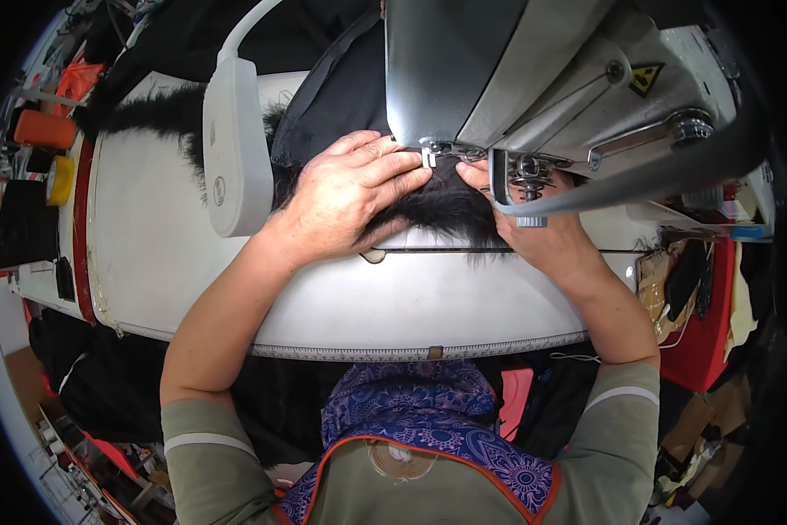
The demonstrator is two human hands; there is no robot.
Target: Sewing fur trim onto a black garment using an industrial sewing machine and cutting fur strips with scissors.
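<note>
Black fabric (332, 96) edged with long black fur trim (433, 219) lies under the needle area of an industrial sewing machine (433, 70), at the small presser foot (428, 157). My left hand (358, 188) rests left of the foot, fingers together over the fabric and trim, thumb low in the fur, holding them. My right hand (529, 227) grips the fabric just right of the foot; its index fingertip shows, but the other fingers are mostly hidden behind a metal bar (568, 201) and the machine parts.
A white lamp (231, 149) hangs left of the fabric over the white table (148, 219). An orange container (43, 129), yellow tape roll (59, 180) and black objects sit at the far left. A red bin (713, 315) stands right. A measuring tape runs along the front edge.
</note>
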